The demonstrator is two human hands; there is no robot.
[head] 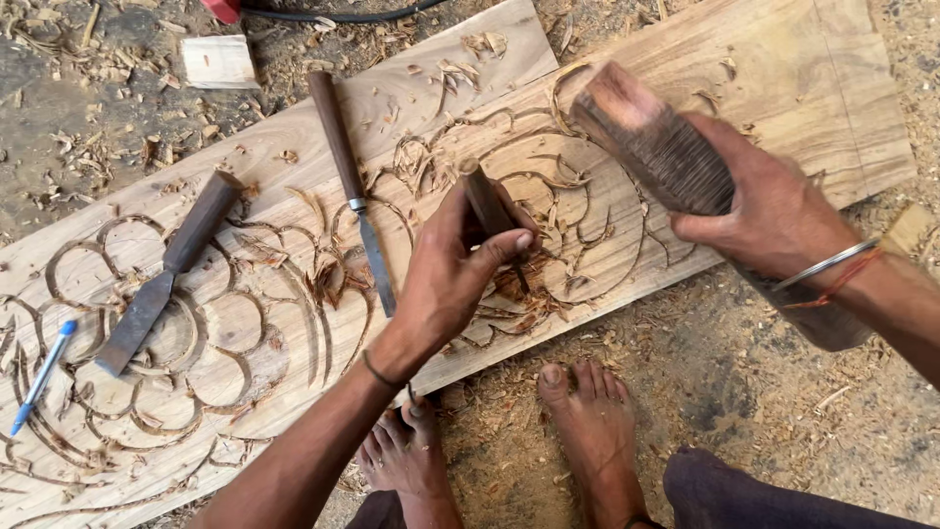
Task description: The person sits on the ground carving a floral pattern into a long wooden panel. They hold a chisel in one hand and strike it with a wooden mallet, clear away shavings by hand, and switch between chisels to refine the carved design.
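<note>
The chisel (487,201) was clenched upright in the left hand (446,279) mid-plank (803,88); the mallet (656,147), gripped by the right hand (774,211), was best landed squarely.

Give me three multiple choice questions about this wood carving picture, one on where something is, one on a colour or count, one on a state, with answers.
1. Where does the pen lie?
A. On the plank's left end
B. On the bare ground
C. In the right hand

2. How many chisels lie loose on the plank?
A. None
B. Two
C. Four

3. What is the left hand doing?
A. Resting open
B. Gripping a chisel upright on the wood
C. Holding the pen

Answers:
1. A, the blue pen rests on the carved wood at far left.
2. B, a broad chisel and a narrow chisel lie unheld.
3. B, fingers wrap the held chisel, while the right hand holds a wooden mallet.
</note>
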